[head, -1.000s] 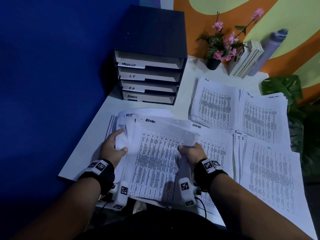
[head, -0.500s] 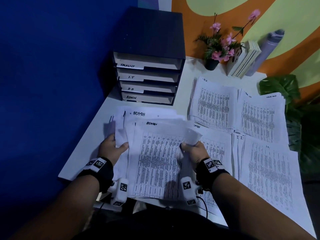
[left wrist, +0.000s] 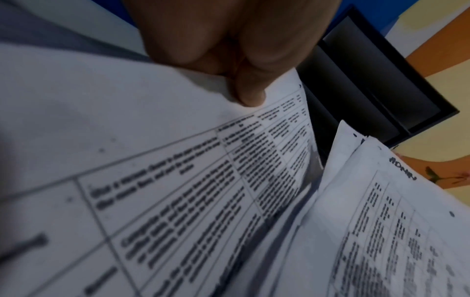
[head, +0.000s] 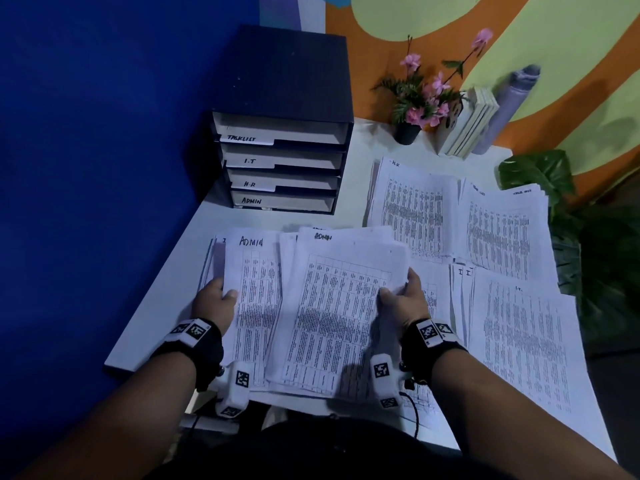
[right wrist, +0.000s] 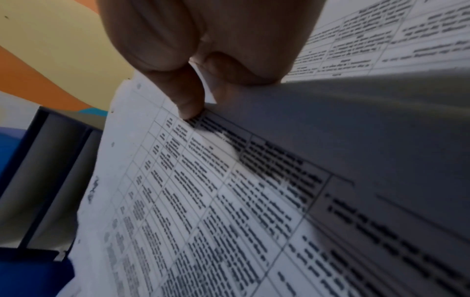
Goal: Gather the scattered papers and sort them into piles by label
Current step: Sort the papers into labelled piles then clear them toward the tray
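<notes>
Printed sheets marked ADMIN lie fanned near the front of the white desk (head: 166, 292). My left hand (head: 216, 299) grips the left edge of the left ADMIN sheets (head: 254, 289), thumb on top (left wrist: 250, 96). My right hand (head: 403, 297) pinches the right edge of a thicker ADMIN stack (head: 332, 317), its thumb pressed on the print (right wrist: 188, 104). An H.R pile (head: 414, 206) and a TASK LIST pile (head: 502, 233) lie at the back right. An I.T pile (head: 519, 341) lies at the front right.
A dark four-drawer file box (head: 282, 133) labelled TASKLIST, I.T, H.R and ADMIN stands at the desk's back left against the blue wall. A flower pot (head: 408, 131), books (head: 467, 126) and a grey roll (head: 509, 105) stand at the back. A leafy plant (head: 540, 178) is at the right.
The ADMIN sheets have been drawn together and lifted a little. My right hand shifted right along the stack's edge, and the curled top sheet now lies flatter.
</notes>
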The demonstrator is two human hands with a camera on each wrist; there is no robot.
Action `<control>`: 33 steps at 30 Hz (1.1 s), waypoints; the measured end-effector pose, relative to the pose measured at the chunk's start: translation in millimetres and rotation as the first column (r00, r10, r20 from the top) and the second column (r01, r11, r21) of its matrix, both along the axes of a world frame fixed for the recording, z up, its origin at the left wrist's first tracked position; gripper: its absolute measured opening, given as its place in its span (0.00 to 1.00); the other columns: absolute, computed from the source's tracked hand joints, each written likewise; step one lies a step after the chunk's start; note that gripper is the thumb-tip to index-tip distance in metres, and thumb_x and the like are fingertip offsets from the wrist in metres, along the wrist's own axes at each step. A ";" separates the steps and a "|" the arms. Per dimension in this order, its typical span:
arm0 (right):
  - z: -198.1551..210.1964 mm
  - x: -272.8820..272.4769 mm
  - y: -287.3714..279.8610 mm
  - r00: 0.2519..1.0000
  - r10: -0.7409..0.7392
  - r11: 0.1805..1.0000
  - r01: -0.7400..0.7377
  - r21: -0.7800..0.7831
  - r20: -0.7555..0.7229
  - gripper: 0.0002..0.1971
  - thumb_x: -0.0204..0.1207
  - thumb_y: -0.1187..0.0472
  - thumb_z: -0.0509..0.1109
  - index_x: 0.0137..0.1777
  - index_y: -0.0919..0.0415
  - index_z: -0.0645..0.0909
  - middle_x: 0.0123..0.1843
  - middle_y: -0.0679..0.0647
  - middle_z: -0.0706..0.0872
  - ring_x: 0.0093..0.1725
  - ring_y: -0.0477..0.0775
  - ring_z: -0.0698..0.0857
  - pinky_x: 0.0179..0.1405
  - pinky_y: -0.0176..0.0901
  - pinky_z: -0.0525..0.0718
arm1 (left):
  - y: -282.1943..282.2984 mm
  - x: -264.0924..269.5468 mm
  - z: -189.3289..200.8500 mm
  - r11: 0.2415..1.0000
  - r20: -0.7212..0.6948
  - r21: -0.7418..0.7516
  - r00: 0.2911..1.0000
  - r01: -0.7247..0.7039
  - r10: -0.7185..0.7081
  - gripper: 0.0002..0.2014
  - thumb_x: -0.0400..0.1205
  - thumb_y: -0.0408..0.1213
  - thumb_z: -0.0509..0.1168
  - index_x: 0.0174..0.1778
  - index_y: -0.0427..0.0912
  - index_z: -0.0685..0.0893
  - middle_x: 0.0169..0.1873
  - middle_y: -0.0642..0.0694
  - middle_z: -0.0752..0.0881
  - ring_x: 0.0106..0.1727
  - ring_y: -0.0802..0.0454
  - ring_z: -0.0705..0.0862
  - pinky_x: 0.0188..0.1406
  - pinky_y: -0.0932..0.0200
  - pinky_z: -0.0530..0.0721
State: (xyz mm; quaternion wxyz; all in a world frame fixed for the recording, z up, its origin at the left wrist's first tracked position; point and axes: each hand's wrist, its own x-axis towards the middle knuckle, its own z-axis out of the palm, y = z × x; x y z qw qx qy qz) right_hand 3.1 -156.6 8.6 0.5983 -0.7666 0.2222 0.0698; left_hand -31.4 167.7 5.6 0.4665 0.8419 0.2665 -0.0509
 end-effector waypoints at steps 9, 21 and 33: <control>7.8 -2.3 20.4 0.999 0.020 0.984 -0.013 0.178 -0.040 0.13 0.76 0.68 0.71 0.58 0.54 0.80 0.41 0.56 0.85 0.41 0.57 0.82 0.44 0.55 0.85 | -42.1 7.1 10.0 0.849 0.015 -0.527 0.998 -0.043 0.060 0.10 0.84 0.35 0.59 0.47 0.51 0.85 0.50 0.42 0.89 0.54 0.42 0.87 0.62 0.43 0.81; 20.4 -8.7 -59.3 0.994 -0.110 0.904 0.089 -0.419 -0.027 0.39 0.76 0.74 0.65 0.83 0.48 0.56 0.73 0.64 0.73 0.64 0.64 0.80 0.58 0.57 0.83 | -18.9 -3.2 -13.2 0.829 -0.345 0.404 0.904 0.386 -0.253 0.37 0.82 0.54 0.60 0.84 0.47 0.52 0.85 0.43 0.42 0.85 0.42 0.42 0.81 0.38 0.53; 2.1 -20.6 51.0 0.871 0.402 0.895 -0.439 -0.079 -0.283 0.33 0.76 0.39 0.70 0.74 0.58 0.71 0.65 0.56 0.83 0.61 0.58 0.84 0.62 0.54 0.84 | -21.9 -32.0 -30.5 0.676 -0.489 0.321 0.728 0.663 -0.481 0.43 0.79 0.71 0.44 0.85 0.53 0.41 0.82 0.45 0.30 0.83 0.44 0.32 0.80 0.40 0.37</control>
